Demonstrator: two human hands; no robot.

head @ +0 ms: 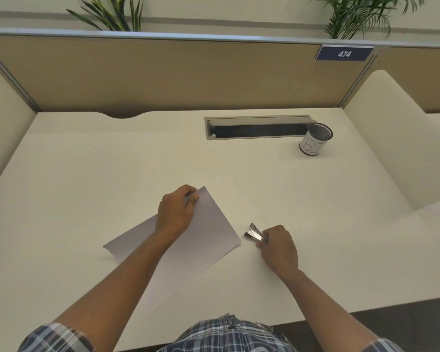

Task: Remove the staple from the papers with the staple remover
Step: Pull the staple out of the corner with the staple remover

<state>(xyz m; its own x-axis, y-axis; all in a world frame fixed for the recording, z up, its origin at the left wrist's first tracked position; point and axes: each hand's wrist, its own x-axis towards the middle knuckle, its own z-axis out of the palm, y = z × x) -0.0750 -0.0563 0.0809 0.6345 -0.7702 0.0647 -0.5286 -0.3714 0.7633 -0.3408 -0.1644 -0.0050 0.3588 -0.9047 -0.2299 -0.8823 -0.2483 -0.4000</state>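
Observation:
White papers (208,240) lie slanted on the desk in front of me. My left hand (177,212) pinches their far corner between thumb and fingers. The staple itself is too small or hidden to make out. A metal staple remover (255,233) sits just right of the papers' right corner, jaws pointing up-left and apart. My right hand (277,247) holds its rear end with the fingertips, low over the desk.
A black mesh pen cup with a white label (315,139) stands at the back right. Beside it a grey cable tray (258,128) is set into the white desk (99,174). A tan partition (163,77) closes the back; cream side panels flank the desk.

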